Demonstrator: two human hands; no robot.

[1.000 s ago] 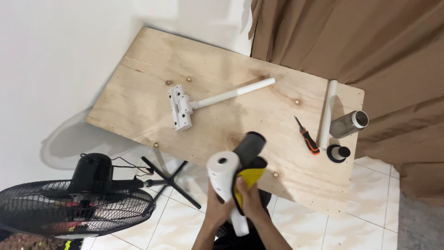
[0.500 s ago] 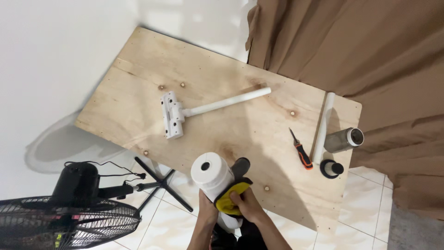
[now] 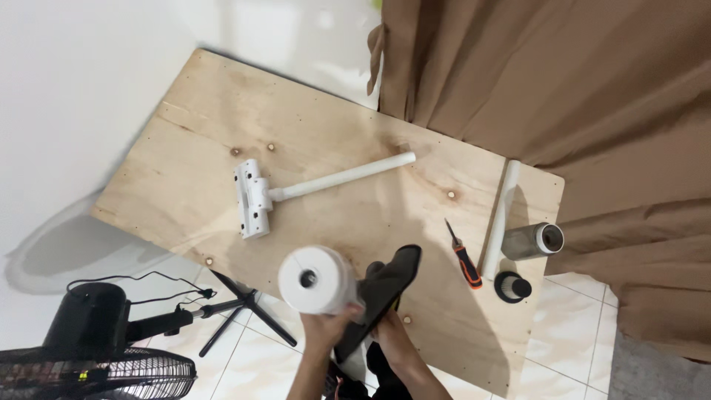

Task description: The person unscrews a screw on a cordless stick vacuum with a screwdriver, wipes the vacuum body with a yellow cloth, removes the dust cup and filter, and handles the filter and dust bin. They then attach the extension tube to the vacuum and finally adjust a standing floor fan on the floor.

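- My left hand [image 3: 326,326] is wrapped around a white cylinder [image 3: 317,280], holding it above the near edge of the plywood table [image 3: 185,170].
- My right hand [image 3: 392,337] grips a dark cloth [image 3: 385,285] just beside it.
- A white vacuum head with tube [image 3: 255,196] lies well apart; a screwdriver [image 3: 465,259] lies to the right.
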